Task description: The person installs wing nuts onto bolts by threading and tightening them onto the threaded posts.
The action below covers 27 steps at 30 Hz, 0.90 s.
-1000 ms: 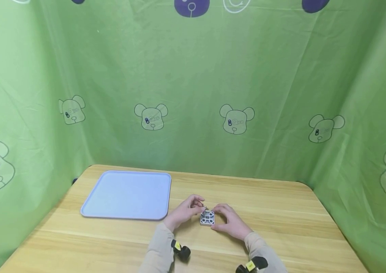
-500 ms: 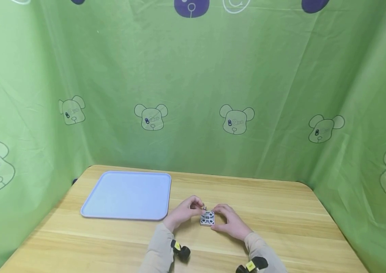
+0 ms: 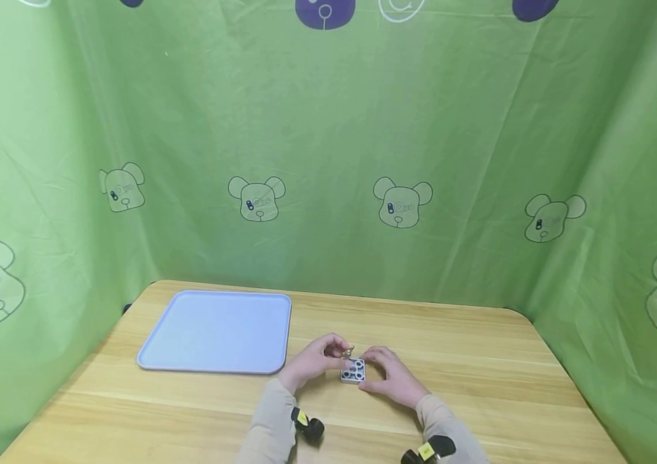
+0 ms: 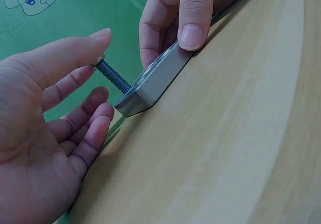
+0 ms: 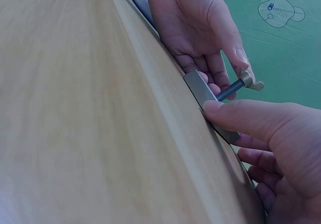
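Observation:
A small square metal block (image 3: 353,375) with round holes lies on the wooden table. From one corner rises a threaded bolt (image 4: 113,75), topped by a brass-coloured wing nut (image 5: 255,85). My left hand (image 3: 314,363) pinches the wing nut between thumb and index finger; its other fingers curl loosely beside the block. On the opposite side, my right hand (image 3: 393,380) grips the block by its edges, thumb on the near side and fingers on the far side. The left fingers partly cover the nut, and the bolt's lower end is hidden in the block.
A pale blue rectangular tray (image 3: 218,332) lies to the left on the wooden table (image 3: 467,341). Green curtain (image 3: 328,129) with bear prints hangs behind and at both sides. Black wrist cameras sit on both sleeves.
The wing nut has turned: a wing now sticks out above the left fingertips. The left thumb and fingers have shifted slightly. The right hand and the block stay put.

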Motion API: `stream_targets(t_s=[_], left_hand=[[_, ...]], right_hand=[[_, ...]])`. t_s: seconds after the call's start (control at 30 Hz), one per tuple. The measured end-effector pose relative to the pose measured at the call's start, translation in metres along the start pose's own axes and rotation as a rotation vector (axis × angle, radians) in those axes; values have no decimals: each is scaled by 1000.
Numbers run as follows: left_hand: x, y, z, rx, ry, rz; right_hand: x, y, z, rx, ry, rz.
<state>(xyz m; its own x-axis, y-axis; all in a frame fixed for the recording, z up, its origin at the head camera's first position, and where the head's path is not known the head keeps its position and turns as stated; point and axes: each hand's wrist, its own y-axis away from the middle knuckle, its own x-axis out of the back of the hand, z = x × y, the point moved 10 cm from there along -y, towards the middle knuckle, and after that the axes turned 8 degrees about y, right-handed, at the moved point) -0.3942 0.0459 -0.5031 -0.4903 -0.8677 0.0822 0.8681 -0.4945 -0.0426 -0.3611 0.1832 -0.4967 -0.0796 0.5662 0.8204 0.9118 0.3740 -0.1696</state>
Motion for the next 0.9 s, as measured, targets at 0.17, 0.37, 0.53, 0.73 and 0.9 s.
stream_targets(t_s=[0.17, 0.37, 0.53, 0.73, 0.9], left_hand=[[1, -1, 0, -21, -19, 12], [2, -1, 0, -34, -25, 31], [2, -1, -1, -35, -38, 31], [0, 1, 2, -25, -37, 10], [-2, 2, 3, -13, -32, 0]], right_hand=[[3, 1, -4, 27, 9, 19], [2, 1, -3, 26, 11, 21], [1, 1, -2, 14, 8, 15], [1, 1, -1, 8, -6, 13], [1, 0, 0, 8, -5, 13]])
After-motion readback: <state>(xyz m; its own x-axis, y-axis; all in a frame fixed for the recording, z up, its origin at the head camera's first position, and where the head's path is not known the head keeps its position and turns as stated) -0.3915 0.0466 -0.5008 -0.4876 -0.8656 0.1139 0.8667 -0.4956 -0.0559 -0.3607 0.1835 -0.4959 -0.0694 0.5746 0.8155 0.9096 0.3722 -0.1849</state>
